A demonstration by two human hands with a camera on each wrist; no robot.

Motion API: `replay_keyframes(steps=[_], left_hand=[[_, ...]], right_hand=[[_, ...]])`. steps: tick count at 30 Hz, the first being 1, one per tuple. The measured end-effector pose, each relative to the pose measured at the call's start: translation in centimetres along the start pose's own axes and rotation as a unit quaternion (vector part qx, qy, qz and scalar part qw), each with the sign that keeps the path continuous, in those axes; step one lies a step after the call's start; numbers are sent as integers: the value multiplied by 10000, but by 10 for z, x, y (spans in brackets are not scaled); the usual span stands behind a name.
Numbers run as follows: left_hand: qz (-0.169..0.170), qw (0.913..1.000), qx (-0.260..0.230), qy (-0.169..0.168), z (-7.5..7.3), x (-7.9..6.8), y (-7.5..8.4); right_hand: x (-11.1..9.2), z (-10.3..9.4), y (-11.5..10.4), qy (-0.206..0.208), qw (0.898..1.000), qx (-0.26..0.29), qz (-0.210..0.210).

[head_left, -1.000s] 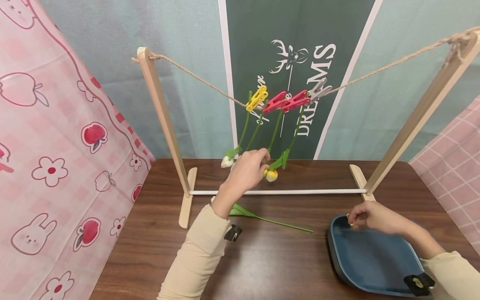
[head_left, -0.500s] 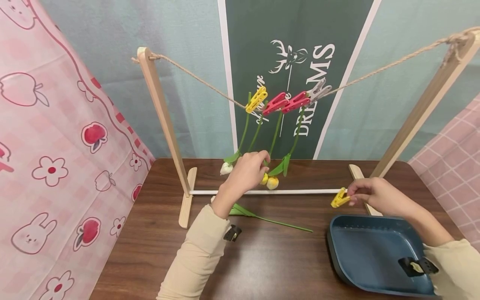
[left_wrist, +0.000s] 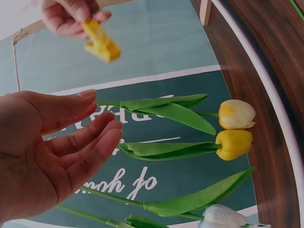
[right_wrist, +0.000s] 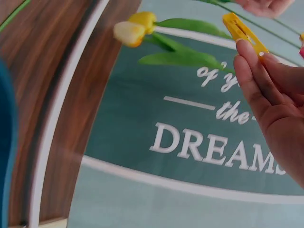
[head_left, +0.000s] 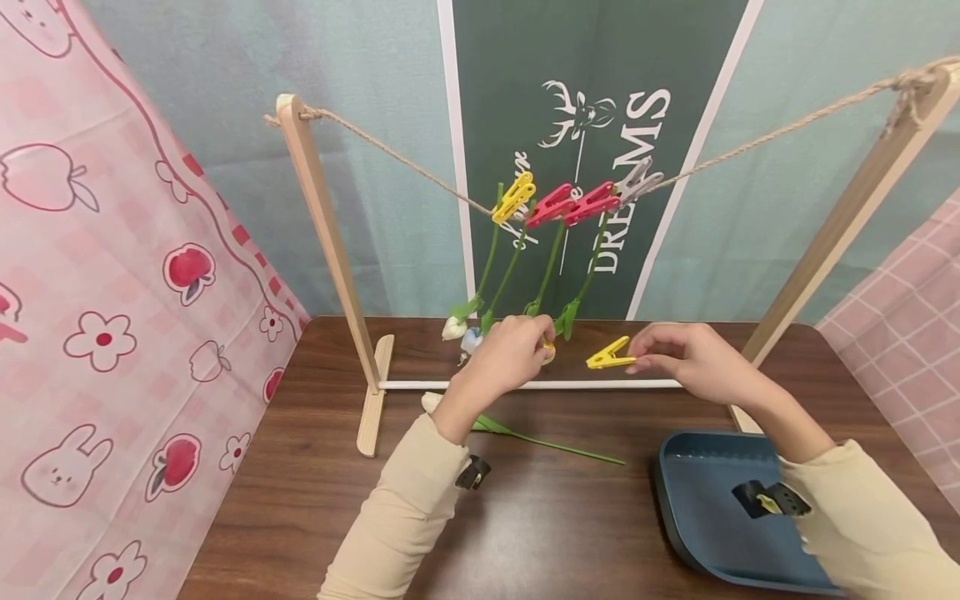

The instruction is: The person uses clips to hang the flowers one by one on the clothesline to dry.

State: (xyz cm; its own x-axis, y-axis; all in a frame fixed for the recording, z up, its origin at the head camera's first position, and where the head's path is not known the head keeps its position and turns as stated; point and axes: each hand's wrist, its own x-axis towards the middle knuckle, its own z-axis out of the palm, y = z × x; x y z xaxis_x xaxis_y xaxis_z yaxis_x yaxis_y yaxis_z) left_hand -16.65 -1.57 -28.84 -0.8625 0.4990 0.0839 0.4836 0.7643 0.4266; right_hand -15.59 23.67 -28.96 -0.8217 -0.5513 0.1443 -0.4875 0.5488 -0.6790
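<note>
My right hand pinches a yellow clothespin between thumb and fingertips, to the right of the hanging tulips. Beside those tulips is my left hand; in the left wrist view its fingers are loosely bent, with thumb and fingers apart and no object gripped. A yellow tulip and a white-yellow tulip hang head down just past its fingertips. A white tulip and a pale blue tulip hang further left. Yellow, pink and grey clothespins sit on the rope above.
Wooden posts joined by a white rod carry the rope. Another tulip lies on the brown table, its bloom partly behind the left arm. At right stands a blue tray, partly covered by the right forearm.
My right hand has come out of the tray with the yellow clothespin and moved up and left toward the tulips. The left hand has shifted slightly right and down.
</note>
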Motion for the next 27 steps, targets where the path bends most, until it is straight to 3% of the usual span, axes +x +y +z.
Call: replay_keyframes(steps=[10, 21, 27], left_hand=[[35, 9994, -44, -349, 1, -1, 6], [178, 9998, 78, 34, 0, -4, 7], [286, 9991, -12, 325, -5, -7, 6]], right_hand=[[19, 9, -20, -11, 9994, 327, -78], [22, 12, -23, -95, 9982, 591, -66], [24, 10, -26, 226, 9988, 423, -17]])
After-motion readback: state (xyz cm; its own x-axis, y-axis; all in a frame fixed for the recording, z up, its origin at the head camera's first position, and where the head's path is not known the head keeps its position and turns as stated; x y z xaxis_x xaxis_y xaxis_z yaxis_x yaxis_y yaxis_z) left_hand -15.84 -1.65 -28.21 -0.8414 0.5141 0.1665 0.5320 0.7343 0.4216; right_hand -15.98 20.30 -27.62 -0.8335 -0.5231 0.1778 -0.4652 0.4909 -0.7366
